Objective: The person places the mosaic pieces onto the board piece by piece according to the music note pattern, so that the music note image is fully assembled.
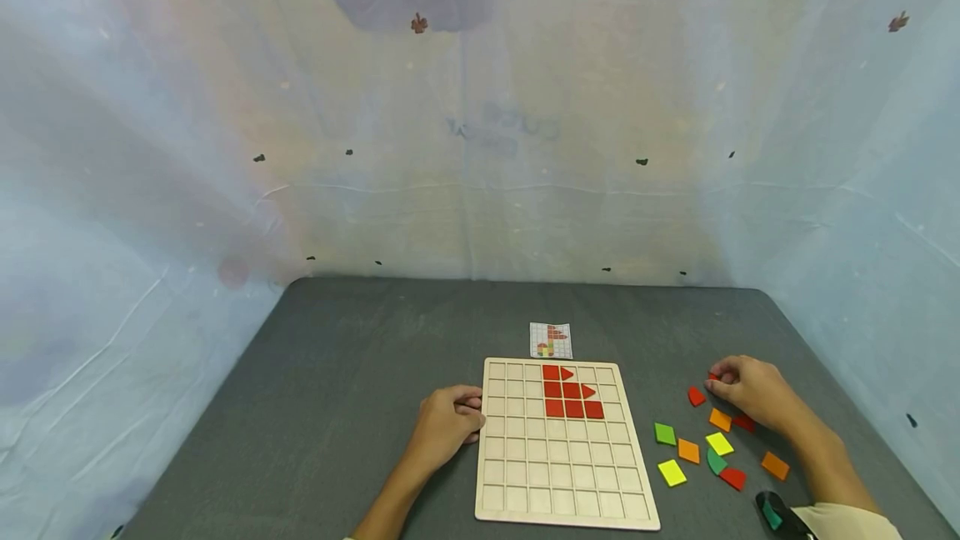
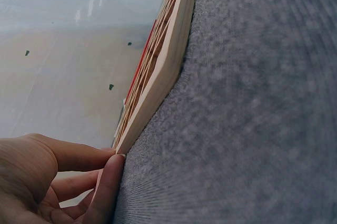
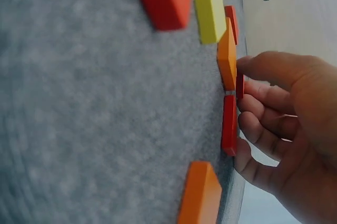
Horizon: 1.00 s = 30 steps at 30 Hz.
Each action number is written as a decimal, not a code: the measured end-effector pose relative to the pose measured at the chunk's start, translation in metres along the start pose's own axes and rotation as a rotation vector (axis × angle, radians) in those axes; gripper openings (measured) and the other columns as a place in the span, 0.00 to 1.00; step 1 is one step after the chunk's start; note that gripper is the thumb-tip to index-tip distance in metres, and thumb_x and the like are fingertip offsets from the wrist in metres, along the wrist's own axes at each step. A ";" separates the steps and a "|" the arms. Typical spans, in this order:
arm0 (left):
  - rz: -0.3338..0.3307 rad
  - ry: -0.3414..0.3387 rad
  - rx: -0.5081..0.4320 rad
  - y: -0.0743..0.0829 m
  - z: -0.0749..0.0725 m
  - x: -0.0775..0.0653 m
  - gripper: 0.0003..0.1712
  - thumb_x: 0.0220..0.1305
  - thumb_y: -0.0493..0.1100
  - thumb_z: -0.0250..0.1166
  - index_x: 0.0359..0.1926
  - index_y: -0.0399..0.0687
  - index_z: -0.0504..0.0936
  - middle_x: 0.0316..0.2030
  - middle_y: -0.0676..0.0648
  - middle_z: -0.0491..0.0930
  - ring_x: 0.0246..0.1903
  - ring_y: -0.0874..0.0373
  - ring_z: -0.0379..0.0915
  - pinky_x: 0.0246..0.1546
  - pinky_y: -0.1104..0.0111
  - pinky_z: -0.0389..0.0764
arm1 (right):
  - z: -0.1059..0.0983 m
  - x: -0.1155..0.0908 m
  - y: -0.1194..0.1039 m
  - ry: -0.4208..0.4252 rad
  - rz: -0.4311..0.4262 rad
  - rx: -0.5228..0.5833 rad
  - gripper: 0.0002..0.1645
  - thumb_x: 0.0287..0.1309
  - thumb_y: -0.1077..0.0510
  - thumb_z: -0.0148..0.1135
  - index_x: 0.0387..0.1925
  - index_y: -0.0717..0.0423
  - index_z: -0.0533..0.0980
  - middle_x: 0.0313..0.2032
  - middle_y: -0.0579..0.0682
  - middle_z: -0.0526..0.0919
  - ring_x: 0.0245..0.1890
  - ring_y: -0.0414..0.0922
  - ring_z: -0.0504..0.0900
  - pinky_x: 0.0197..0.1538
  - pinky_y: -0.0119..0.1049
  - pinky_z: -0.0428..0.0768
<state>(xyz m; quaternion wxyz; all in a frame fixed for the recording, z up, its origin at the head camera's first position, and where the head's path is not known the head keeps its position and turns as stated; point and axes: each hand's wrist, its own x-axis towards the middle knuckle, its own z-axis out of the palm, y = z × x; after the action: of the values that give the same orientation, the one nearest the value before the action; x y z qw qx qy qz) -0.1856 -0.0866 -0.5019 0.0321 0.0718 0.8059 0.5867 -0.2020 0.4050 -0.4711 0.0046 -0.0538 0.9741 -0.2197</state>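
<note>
A wooden grid board (image 1: 525,473) lies flat, its upper rows holding several red tiles (image 1: 573,408), square ones plus two pointed pieces at row ends. My left hand (image 1: 444,427) pinches the board's left edge between thumb and index finger; the left wrist view shows these fingertips at the rim (image 2: 139,121). Off to the right, my right hand (image 1: 753,390) pinches a small red piece (image 3: 240,86), mostly hidden by the fingers. A red piece with a curved side (image 1: 697,397) lies just left of that hand, and another red piece (image 1: 744,422) lies below it.
Loose orange (image 1: 688,451), yellow (image 1: 672,472) and green (image 1: 664,433) tiles lie scattered right of the board. A pattern card (image 1: 551,341) lies beyond the board's far edge. A dark wristband (image 1: 780,515) is near the right sleeve. Patterned sheeting (image 1: 465,215) surrounds the grey table (image 1: 360,357).
</note>
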 end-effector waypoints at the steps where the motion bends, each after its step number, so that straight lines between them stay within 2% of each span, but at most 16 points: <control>1: 0.001 0.000 0.000 0.000 0.000 0.000 0.21 0.58 0.28 0.71 0.54 0.28 0.85 0.41 0.40 0.86 0.36 0.56 0.85 0.28 0.70 0.89 | 0.000 0.000 0.000 -0.012 0.013 0.004 0.16 0.69 0.54 0.68 0.44 0.65 0.83 0.32 0.47 0.80 0.29 0.42 0.72 0.30 0.33 0.71; 5: 0.001 -0.004 -0.017 0.000 -0.002 -0.001 0.21 0.57 0.28 0.71 0.54 0.28 0.85 0.41 0.40 0.86 0.36 0.58 0.85 0.28 0.70 0.89 | -0.002 -0.001 -0.003 -0.040 0.043 0.015 0.17 0.69 0.52 0.68 0.44 0.65 0.83 0.33 0.47 0.82 0.31 0.43 0.75 0.31 0.34 0.74; 9: 0.003 -0.010 -0.033 0.002 -0.003 -0.003 0.21 0.57 0.27 0.71 0.54 0.27 0.85 0.41 0.40 0.86 0.36 0.57 0.86 0.28 0.69 0.89 | 0.000 -0.005 -0.008 -0.030 0.035 0.027 0.17 0.69 0.52 0.68 0.45 0.65 0.83 0.34 0.47 0.84 0.32 0.42 0.78 0.31 0.33 0.77; 16: -0.001 -0.011 -0.037 0.001 -0.003 -0.003 0.22 0.57 0.27 0.71 0.55 0.27 0.85 0.42 0.40 0.86 0.37 0.55 0.86 0.28 0.69 0.89 | 0.001 -0.009 -0.026 -0.003 -0.026 0.058 0.17 0.69 0.52 0.69 0.47 0.63 0.83 0.35 0.45 0.84 0.30 0.38 0.76 0.29 0.32 0.77; 24: 0.012 -0.009 -0.035 0.000 -0.003 -0.002 0.22 0.57 0.27 0.72 0.55 0.27 0.85 0.42 0.40 0.86 0.36 0.55 0.86 0.28 0.69 0.90 | 0.011 -0.010 -0.057 -0.005 -0.087 0.101 0.15 0.66 0.54 0.72 0.47 0.61 0.83 0.35 0.45 0.82 0.32 0.37 0.76 0.31 0.31 0.78; 30: 0.008 -0.014 -0.025 0.000 -0.002 -0.002 0.22 0.58 0.27 0.71 0.55 0.27 0.84 0.42 0.40 0.85 0.36 0.56 0.85 0.28 0.70 0.89 | 0.023 -0.011 -0.073 -0.009 -0.179 0.105 0.14 0.65 0.53 0.74 0.46 0.59 0.84 0.35 0.42 0.80 0.32 0.33 0.74 0.33 0.31 0.79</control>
<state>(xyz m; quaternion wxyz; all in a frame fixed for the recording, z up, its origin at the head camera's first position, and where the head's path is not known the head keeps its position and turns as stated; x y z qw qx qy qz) -0.1842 -0.0889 -0.5010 0.0366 0.0787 0.7980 0.5963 -0.1832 0.3311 -0.4604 -0.0078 -0.1413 0.9525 -0.2698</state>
